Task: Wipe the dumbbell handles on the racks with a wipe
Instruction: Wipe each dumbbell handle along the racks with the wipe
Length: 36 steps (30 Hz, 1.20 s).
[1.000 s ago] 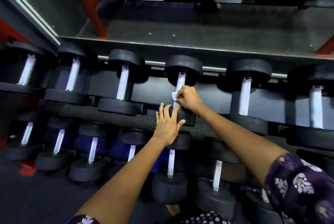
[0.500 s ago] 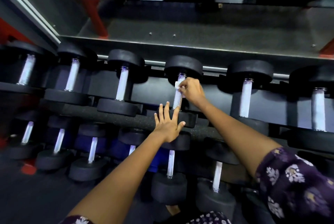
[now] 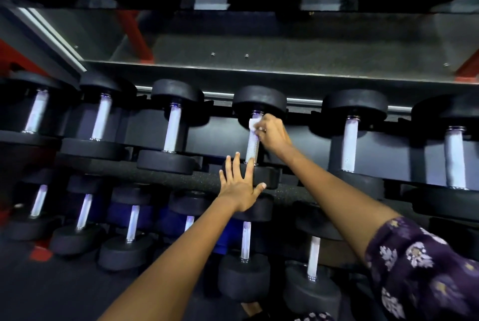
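Lower rack: dumbbells (image 3: 243, 266) nearest the camera, no hand on them; wiped or not, cannot tell.
Left hand (image 3: 239, 185): fingers straight and spread, flat on near head (image 3: 267, 176) of middle-rack dumbbell, steadying it.
Handle (image 3: 252, 147): knurled, bare between both hands.
Right hand (image 3: 270, 134): fingers curled, pinching wipe (image 3: 252, 123).
Wipe position: pressed on handle's far end, just under far head (image 3: 259, 101).
Progress: judged mid-task, one handle in work; neighbours (image 3: 350, 144) look left to do.

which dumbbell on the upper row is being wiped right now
The fourth dumbbell from the left, the only one with hands on it: the right hand holds the white wipe at its handle's top, the left hand braces its near head.
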Tool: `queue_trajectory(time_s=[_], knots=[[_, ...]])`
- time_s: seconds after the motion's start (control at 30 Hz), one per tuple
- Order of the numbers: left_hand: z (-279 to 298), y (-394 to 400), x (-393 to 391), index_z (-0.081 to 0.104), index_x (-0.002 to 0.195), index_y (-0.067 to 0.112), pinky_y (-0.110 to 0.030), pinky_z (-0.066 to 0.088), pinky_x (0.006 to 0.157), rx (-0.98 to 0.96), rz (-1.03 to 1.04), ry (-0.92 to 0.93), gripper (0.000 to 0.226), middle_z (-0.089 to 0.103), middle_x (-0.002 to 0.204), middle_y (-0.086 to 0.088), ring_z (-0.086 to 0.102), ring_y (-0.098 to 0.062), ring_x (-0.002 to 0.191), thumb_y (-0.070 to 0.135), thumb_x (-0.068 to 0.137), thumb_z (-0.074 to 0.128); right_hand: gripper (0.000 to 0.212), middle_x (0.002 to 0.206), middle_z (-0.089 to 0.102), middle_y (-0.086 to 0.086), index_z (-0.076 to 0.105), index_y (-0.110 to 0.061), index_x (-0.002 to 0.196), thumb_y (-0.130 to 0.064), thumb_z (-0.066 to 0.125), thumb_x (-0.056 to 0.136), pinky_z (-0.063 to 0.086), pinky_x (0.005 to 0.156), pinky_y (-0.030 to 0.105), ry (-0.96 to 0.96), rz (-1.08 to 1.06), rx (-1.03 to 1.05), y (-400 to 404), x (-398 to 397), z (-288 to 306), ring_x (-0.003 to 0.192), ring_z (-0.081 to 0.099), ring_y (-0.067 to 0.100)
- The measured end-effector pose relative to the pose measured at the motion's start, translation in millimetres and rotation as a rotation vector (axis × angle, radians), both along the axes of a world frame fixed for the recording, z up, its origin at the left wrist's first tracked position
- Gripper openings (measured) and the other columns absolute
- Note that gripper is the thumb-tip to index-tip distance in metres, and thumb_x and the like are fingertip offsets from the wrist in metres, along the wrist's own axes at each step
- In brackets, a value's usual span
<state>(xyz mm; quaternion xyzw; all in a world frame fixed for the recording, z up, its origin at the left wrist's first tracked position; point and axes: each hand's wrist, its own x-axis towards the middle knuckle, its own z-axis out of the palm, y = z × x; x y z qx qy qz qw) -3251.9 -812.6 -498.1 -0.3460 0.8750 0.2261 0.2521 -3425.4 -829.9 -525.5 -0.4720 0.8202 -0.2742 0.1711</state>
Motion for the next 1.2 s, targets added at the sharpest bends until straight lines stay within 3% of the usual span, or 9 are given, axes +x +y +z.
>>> queue_trajectory(time_s=[0.17,0.27,0.53,0.67,0.8,0.93,1.0,1.1,1.2], knots=[[3.6,3.0,-5.3,-0.033,0.145,0.02,-0.057,-0.008,0.115,-0.01,-0.019,-0.115,0.116,-0.044,0.147,-0.017,-0.037,-0.038,0.137,0.067,0.084,0.054,0.02,0.106,0.057,0.014,0.07,-0.002,0.103,-0.01,0.058,0.088,0.044,0.083,0.03,0.059,0.103,0.026,14.5,13.2,-6.1,0.098,0.057,0.027],[6.0,2.2,-5.7,-0.035,0.143,0.022,-0.056,-0.007,0.115,0.012,-0.017,-0.119,0.119,-0.046,0.145,-0.016,-0.039,-0.037,0.136,0.068,0.083,0.056,0.023,0.107,0.054,0.013,0.067,0.001,0.102,-0.013,0.053,0.092,0.036,0.078,0.019,-0.014,-0.045,-0.044,-1.3,5.5,-0.7,0.1,0.054,0.023],[6.2,-0.6,-4.8,-0.035,0.143,0.022,-0.056,-0.009,0.115,0.036,-0.034,-0.11,0.118,-0.047,0.144,-0.016,-0.041,-0.037,0.134,0.067,0.083,0.057,0.025,0.11,0.059,0.011,0.064,-0.002,0.112,-0.007,0.052,0.091,0.039,0.084,0.022,-0.116,-0.231,-0.226,5.4,15.0,-10.0,0.096,0.056,0.023],[5.3,-2.5,-5.1,-0.034,0.144,0.022,-0.056,-0.008,0.115,0.036,-0.038,-0.115,0.117,-0.047,0.144,-0.016,-0.041,-0.037,0.134,0.067,0.083,0.056,0.021,0.12,0.049,0.007,0.059,-0.007,0.108,-0.005,0.048,0.09,0.044,0.075,0.034,0.175,0.04,-0.019,0.2,9.2,-1.1,0.104,0.044,0.024],[4.9,-2.2,-5.0,-0.035,0.143,0.022,-0.056,-0.008,0.115,0.04,-0.042,-0.118,0.117,-0.047,0.144,-0.017,-0.04,-0.037,0.135,0.066,0.083,0.056,0.037,0.12,0.05,0.008,0.054,-0.008,0.124,-0.001,0.049,0.088,0.047,0.079,0.036,0.222,0.0,0.014,3.7,12.0,3.5,0.105,0.045,0.026],[5.4,-3.4,-5.3,-0.035,0.143,0.023,-0.056,-0.008,0.114,0.035,-0.046,-0.122,0.117,-0.047,0.144,-0.017,-0.041,-0.038,0.134,0.067,0.084,0.056,0.021,0.095,0.061,0.006,0.069,-0.009,0.093,-0.007,0.07,0.072,0.049,0.065,0.031,0.511,0.274,0.018,-1.5,5.3,7.6,0.088,0.057,0.027],[5.5,-2.5,-5.3,-0.037,0.141,0.023,-0.056,-0.008,0.114,0.036,-0.047,-0.128,0.117,-0.047,0.144,-0.017,-0.041,-0.038,0.134,0.067,0.084,0.055,0.01,0.087,0.063,0.004,0.069,-0.014,0.08,-0.014,0.06,0.074,0.046,0.069,0.032,0.597,0.379,0.044,-1.5,-5.3,9.3,0.082,0.059,0.029],[5.7,-2.5,-5.8,-0.038,0.14,0.023,-0.056,-0.009,0.114,0.038,-0.045,-0.134,0.118,-0.047,0.144,-0.017,-0.041,-0.037,0.134,0.067,0.084,0.056,0.044,0.109,0.064,0.007,0.065,-0.011,0.106,-0.021,0.026,0.087,0.039,0.1,0.036,0.696,0.716,0.187,5.9,-4.3,0.2,0.113,0.055,0.029],[4.9,-4.5,-5.4,-0.038,0.141,0.023,-0.057,-0.008,0.114,0.035,-0.041,-0.129,0.119,-0.047,0.144,-0.017,-0.041,-0.038,0.134,0.067,0.083,0.056,0.046,0.147,0.035,0.007,0.032,-0.014,0.143,-0.012,0.026,0.097,0.003,0.115,0.032,0.755,0.851,0.297,3.9,-12.9,7.4,0.14,0.025,0.018]])
